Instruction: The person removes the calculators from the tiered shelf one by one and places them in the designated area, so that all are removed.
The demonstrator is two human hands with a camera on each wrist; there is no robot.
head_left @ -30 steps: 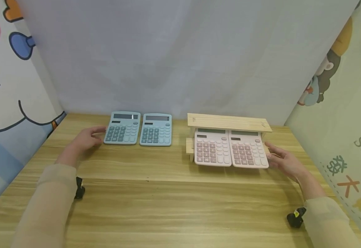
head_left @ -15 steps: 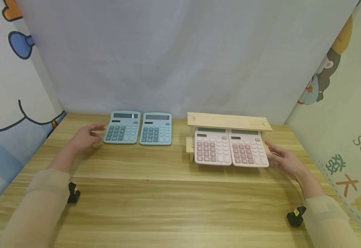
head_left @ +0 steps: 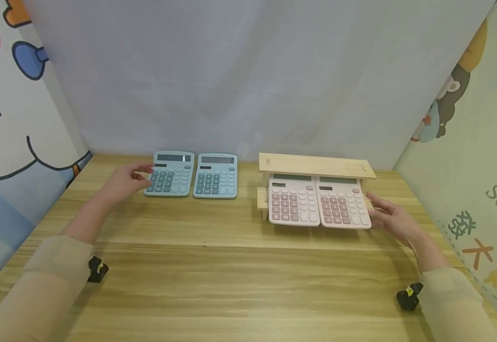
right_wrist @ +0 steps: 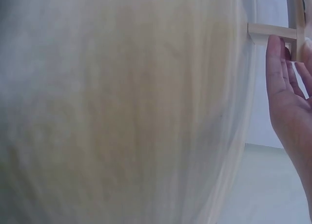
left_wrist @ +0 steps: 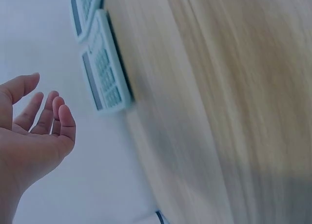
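On the table (head_left: 231, 266), a wooden rack (head_left: 316, 165) near the back right corner already carries two pink calculators (head_left: 318, 205) side by side under its top board. Two blue calculators (head_left: 192, 174) lie flat toward the back left, apparently not yet racked. The left hand (head_left: 124, 183) hovers loosely open at the left blue one's edge, holding nothing; the right hand (head_left: 391, 219), fingers relaxed, sits just beside the rack's right end, gripping nothing.
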